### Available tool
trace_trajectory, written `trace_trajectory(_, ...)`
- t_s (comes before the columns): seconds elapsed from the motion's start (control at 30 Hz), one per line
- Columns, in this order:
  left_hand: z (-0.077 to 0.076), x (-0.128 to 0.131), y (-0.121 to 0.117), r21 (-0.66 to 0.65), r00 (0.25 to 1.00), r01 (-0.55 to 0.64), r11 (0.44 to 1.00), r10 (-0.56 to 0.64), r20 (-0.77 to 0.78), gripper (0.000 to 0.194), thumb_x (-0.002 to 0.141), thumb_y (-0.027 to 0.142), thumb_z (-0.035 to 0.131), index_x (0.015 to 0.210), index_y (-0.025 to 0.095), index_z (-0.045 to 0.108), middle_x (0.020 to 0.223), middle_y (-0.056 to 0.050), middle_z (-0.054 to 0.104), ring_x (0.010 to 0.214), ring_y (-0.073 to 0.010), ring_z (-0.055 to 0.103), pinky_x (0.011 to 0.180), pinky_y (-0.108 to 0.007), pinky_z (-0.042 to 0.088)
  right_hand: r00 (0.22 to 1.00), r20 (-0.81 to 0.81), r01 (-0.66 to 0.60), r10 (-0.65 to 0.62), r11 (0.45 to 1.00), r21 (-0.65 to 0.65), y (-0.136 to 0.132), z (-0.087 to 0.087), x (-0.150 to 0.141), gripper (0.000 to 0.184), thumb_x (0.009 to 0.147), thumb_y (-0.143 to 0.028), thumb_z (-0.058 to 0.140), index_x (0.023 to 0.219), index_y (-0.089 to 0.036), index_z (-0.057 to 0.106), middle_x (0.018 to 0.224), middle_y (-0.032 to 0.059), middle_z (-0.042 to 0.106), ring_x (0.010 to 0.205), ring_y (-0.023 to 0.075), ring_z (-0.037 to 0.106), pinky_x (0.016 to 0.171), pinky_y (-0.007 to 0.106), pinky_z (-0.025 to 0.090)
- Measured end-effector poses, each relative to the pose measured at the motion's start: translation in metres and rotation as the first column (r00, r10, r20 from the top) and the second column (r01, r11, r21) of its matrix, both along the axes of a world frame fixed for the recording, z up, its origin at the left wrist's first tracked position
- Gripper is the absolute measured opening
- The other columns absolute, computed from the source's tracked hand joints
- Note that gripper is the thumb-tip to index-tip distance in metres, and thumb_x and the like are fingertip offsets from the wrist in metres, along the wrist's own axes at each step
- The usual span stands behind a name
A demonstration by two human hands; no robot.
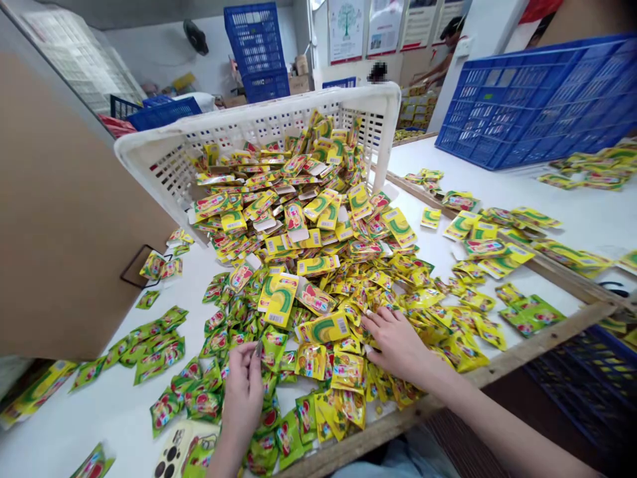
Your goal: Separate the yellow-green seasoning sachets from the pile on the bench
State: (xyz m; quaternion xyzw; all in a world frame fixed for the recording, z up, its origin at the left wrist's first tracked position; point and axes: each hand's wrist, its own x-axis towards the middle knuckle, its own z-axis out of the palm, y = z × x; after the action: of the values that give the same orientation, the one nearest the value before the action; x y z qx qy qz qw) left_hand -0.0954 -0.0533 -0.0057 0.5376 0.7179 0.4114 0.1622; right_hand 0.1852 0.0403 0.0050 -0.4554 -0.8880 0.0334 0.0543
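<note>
My left hand pinches the edge of a small green packet with watermelon pictures, between thumb and fingers. Other green packets lie around it. To the right, my right hand rests with fingers apart on a heap of small yellow packets; nothing shows held in it. Between and beyond the hands lie flat yellow-and-green cartons, some with open white flaps. More cartons spill from a tipped white plastic basket onto the heap.
A phone lies by my left forearm. A wooden strip edges the white table. A large cardboard box stands left, and a blue crate at right. Behind are stacked blue crates and a person.
</note>
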Motion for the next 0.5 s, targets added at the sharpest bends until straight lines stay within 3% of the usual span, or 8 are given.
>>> trace_trajectory(0.1, 0.008, 0.014, -0.003, -0.04, 0.969, -0.003, 0.999, 0.013, 0.248, 0.031, 0.085, 0.04, 0.041, 0.11, 0.021, 0.041, 0.062, 0.003, 0.056, 0.05, -0.014, 0.051, 0.048, -0.024, 0.046, 1.0, 0.0, 0.012, -0.012, 1.0, -0.014, 0.001, 0.001, -0.007, 0.044, 0.068, -0.03, 0.06, 0.108, -0.012, 0.057, 0.096, 0.012, 0.067, 0.094, 0.0302, 0.052, 0.075, 0.04, 0.037)
trace_trajectory(0.17, 0.012, 0.022, -0.001, -0.088, 0.92, 0.048, 0.995, -0.01, 0.391, 0.041, 0.085, 0.042, 0.043, 0.12, 0.022, 0.038, 0.063, 0.003, 0.057, 0.058, -0.0153, 0.055, 0.059, -0.026, 0.05, 1.0, -0.008, 0.03, -0.03, 0.999, -0.015, 0.004, 0.004, -0.009, 0.03, 0.07, -0.023, 0.058, 0.098, -0.011, 0.061, 0.088, 0.0127, 0.068, 0.089, 0.0305, 0.054, 0.073, 0.041, 0.038)
trace_trajectory(0.23, 0.014, 0.027, 0.001, -0.133, 0.906, 0.102, 0.986, -0.037, 0.423, 0.046, 0.085, 0.043, 0.042, 0.126, 0.022, 0.038, 0.066, 0.003, 0.059, 0.065, -0.0161, 0.058, 0.067, -0.028, 0.05, 0.999, -0.015, 0.035, -0.035, 0.999, -0.01, 0.009, 0.008, -0.006, 0.019, 0.076, -0.017, 0.052, 0.091, -0.012, 0.063, 0.083, 0.0125, 0.069, 0.086, 0.0292, 0.055, 0.074, 0.041, 0.039)
trace_trajectory(0.33, 0.014, 0.03, 0.005, -0.171, 0.905, 0.157, 0.973, -0.073, 0.419, 0.043, 0.084, 0.043, 0.044, 0.12, 0.021, 0.05, 0.088, -0.004, 0.066, 0.081, -0.0178, 0.061, 0.078, -0.03, 0.049, 0.99, -0.141, -0.003, -0.003, 0.999, -0.047, 0.015, 0.021, 0.008, 0.025, 0.083, -0.013, 0.043, 0.096, -0.017, 0.063, 0.093, 0.0099, 0.068, 0.091, 0.0252, 0.056, 0.079, 0.039, 0.041)
trace_trajectory(0.4, 0.015, 0.033, 0.007, -0.17, 0.865, 0.205, 0.964, -0.097, 0.493, 0.041, 0.082, 0.043, 0.046, 0.114, 0.02, 0.056, 0.102, -0.007, 0.065, 0.089, -0.0197, 0.061, 0.082, -0.032, 0.048, 0.924, -0.383, -0.044, -0.012, 0.989, -0.138, 0.016, 0.033, 0.014, 0.027, 0.083, -0.013, 0.042, 0.099, -0.02, 0.063, 0.103, 0.0082, 0.065, 0.098, 0.0224, 0.054, 0.085, 0.037, 0.041)
trace_trajectory(0.5, 0.022, 0.043, 0.01, -0.171, 0.746, 0.302, 0.938, -0.12, 0.655, 0.043, 0.08, 0.044, 0.051, 0.113, 0.017, 0.057, 0.101, -0.009, 0.067, 0.081, -0.0204, 0.064, 0.074, -0.034, 0.052, 0.705, -0.704, -0.25, -0.08, 0.901, -0.353, 0.01, 0.05, 0.006, 0.017, 0.083, -0.019, 0.048, 0.088, -0.019, 0.064, 0.112, 0.0076, 0.058, 0.104, 0.0196, 0.053, 0.089, 0.034, 0.042)
